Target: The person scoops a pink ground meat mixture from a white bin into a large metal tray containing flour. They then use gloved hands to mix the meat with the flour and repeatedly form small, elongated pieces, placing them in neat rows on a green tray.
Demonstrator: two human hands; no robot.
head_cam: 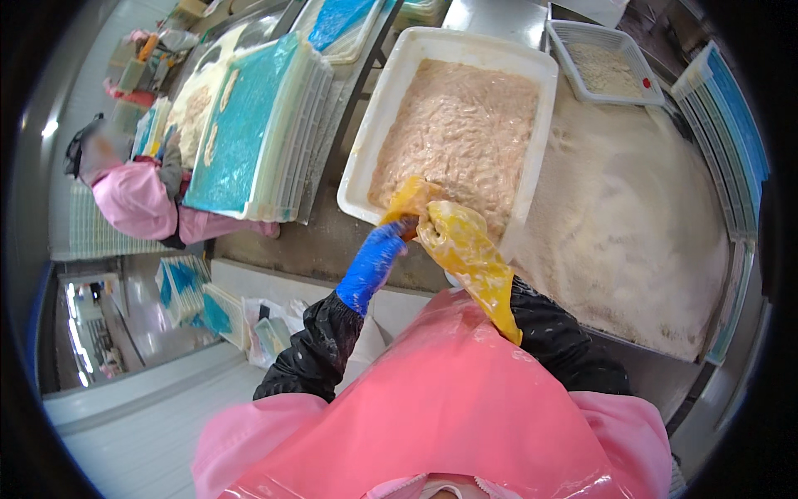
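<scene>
My left hand (pixel 372 265), in a blue glove, is at the near left edge of a white plastic tub (pixel 354 168). Its fingers meet the opening of a loose yellow rubber glove (pixel 406 194) and are partly hidden by it. My right hand (pixel 452 227) wears a long, wet yellow rubber glove, its fingers curled against the loose glove. Both hands are over the tub's near rim. Inside the tub lies a wet mass of pale pink raw meat (pixel 467 131).
Pale breading-like powder (pixel 623 212) is heaped to the right, below a white basket (pixel 651 93) of crumbs. Stacked plastic trays (pixel 293 143) lined with blue film stand left; more trays (pixel 717 125) stand far right. A co-worker in pink (pixel 134 199) works at the left table.
</scene>
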